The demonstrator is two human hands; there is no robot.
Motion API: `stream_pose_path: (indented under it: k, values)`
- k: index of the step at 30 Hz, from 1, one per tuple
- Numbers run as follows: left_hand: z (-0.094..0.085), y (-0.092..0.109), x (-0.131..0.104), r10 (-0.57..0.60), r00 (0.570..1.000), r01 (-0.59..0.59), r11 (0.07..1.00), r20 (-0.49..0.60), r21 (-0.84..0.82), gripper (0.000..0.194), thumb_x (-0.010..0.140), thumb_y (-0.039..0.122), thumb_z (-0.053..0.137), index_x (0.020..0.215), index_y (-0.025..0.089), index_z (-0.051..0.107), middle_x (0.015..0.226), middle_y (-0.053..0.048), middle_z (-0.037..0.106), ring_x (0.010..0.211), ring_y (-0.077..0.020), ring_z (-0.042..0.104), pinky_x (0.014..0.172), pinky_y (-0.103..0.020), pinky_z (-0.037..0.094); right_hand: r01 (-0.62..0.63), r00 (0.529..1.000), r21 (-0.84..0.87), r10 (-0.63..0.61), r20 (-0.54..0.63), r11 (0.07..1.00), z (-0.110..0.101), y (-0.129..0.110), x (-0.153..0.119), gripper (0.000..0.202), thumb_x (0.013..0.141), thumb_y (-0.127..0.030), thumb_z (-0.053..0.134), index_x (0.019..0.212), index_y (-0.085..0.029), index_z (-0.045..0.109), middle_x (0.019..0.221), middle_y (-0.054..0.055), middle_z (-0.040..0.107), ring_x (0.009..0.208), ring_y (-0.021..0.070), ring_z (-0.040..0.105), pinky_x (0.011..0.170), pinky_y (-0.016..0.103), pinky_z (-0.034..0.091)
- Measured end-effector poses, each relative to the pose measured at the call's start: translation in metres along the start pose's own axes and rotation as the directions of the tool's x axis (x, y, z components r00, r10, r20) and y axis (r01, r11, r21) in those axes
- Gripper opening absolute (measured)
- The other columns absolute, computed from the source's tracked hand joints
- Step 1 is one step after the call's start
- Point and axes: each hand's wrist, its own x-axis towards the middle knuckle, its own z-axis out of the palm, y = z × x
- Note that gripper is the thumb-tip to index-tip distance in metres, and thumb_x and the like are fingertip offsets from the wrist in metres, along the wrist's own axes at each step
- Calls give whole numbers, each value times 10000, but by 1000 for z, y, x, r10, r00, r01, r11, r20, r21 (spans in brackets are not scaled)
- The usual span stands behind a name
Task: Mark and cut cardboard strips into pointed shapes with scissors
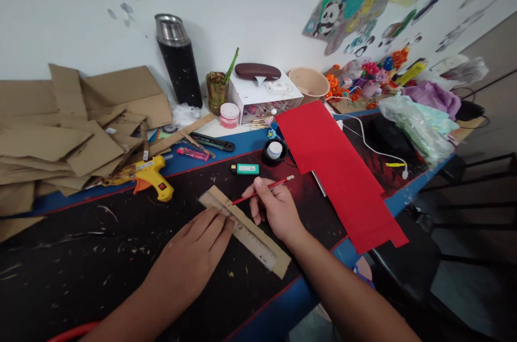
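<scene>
A strip of brown cardboard (283, 267) lies slantwise on the black mat, with a clear ruler (254, 241) flat along it. My left hand (196, 250) presses the ruler down onto the strip, its fingertips close together near the upper end. Between the fingers of my right hand (278, 207) is a red pencil (266, 188). Its tip meets the cardboard beside the ruler's edge, close to my left fingertips. Just beyond my right hand lies a green lighter (247, 169).
A yellow glue gun (155, 178) and stacked cardboard pieces (44, 137) lie left. Behind are a utility knife (212, 141), a black flask (180, 62) and a white box (262, 89). Red corrugated sheet (339, 175) overhangs the table edge at right, near a black stool (407, 256).
</scene>
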Motion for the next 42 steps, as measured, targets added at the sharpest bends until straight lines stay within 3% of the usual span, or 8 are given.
stream_pose_path:
  k: [7,17,29,42]
  values:
    - [3,-1,-4,7,1000,-7,1000,12,-8,497,1004,26,393,1310,98,777,1249,-165,805,1203,-316,714,946,-423,632,34,998,-40,-36,-46,999,2,4,-5,618,985,-774,688,812,-182,739,485,-51,580,378,96,511,421,212,367]
    - [3,-1,-3,-3,1000,3,1000,3,-27,495,995,9,399,1299,96,780,1228,-161,808,1196,-323,708,916,-421,630,33,999,-32,-33,6,999,7,6,-7,574,993,-758,689,872,-198,728,564,-41,644,432,105,559,451,212,418]
    - [5,0,-6,-22,997,24,999,67,-30,530,994,18,391,1351,133,766,1252,-156,806,1233,-308,707,934,-421,650,23,1000,-43,-23,-9,999,8,8,-7,560,1005,-741,684,885,-195,729,581,-33,653,442,112,574,459,219,417]
    - [3,0,-2,-23,999,25,998,28,-53,483,994,17,426,1321,108,769,1233,-161,803,1215,-315,703,929,-412,626,19,1000,-47,-19,-8,999,8,7,-6,548,1009,-732,685,885,-200,726,588,-29,661,450,116,578,465,223,422]
